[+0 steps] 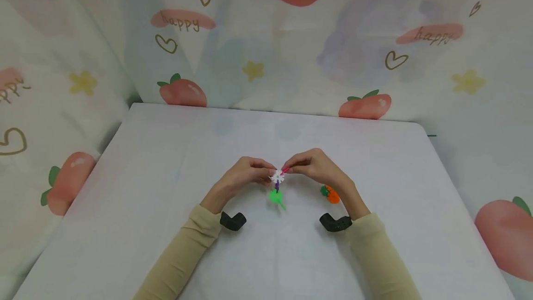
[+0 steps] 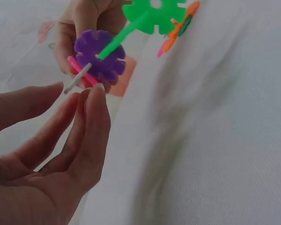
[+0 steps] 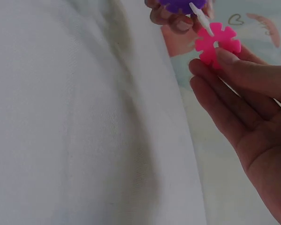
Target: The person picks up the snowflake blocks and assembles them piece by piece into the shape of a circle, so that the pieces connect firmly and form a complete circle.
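Several notched plastic discs are joined in a chain between the hands: a white disc (image 1: pixel 277 177), a purple disc (image 2: pixel 99 55), a green disc (image 2: pixel 155 15) and a pink disc (image 3: pixel 216 44). My right hand (image 3: pixel 253 98) pinches the pink disc between thumb and fingers; in the head view that hand (image 1: pixel 314 165) is at the chain's upper right. From the other side, my left hand (image 1: pixel 245 172) holds the chain at the white disc. In the left wrist view the left hand's fingertips (image 2: pixel 97 91) are at the white and pink discs' edges.
An orange and green piece (image 1: pixel 331 194) lies on the white table (image 1: pixel 275 263) beside the right wrist. A dark curved device shows at the left wrist (image 1: pixel 233 221) and another at the right wrist (image 1: pixel 335 222). Patterned cloth (image 1: pixel 291 50) hangs behind the table.
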### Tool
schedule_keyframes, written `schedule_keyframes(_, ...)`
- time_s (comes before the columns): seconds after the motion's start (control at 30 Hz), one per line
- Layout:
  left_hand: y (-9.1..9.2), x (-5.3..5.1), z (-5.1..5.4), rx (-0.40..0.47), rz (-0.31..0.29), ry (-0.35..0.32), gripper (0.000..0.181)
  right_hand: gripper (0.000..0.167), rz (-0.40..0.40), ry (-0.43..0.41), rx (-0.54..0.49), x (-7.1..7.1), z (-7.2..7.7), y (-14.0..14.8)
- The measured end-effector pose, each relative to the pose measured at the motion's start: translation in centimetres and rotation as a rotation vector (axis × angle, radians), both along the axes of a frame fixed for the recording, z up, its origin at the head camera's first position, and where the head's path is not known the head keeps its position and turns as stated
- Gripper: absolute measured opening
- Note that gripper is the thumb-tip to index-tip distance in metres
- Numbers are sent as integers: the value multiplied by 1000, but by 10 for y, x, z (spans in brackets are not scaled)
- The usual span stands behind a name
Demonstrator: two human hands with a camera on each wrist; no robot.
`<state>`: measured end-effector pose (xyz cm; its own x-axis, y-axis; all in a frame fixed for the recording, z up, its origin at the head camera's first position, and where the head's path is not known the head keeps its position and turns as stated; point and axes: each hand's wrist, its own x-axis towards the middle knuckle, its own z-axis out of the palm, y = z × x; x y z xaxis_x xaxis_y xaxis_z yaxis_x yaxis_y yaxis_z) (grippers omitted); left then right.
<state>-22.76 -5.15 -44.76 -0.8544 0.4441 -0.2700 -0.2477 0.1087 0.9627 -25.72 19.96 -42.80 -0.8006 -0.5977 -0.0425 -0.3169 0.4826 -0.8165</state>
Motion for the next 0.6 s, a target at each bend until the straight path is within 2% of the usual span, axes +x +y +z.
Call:
schedule_keyframes(0.17, 2, -2, 0, 18, -12, -35, 24, 15, 65, 26, 26, -5, 3, -4)
schedule_keyframes(0.27, 4, 0, -2, 10, 17, -56, 23, 20, 71, 33, 25, -5, 3, -5)
schedule_keyframes(0.4, 4, 1, -3, 27, 63, -72, 23, 28, 37, 45, 42, -4, 5, 1)
schedule_keyframes(0.6, 4, -1, -3, 97, 85, -114, 26, 26, -71, 89, 163, 0, 7, 31)
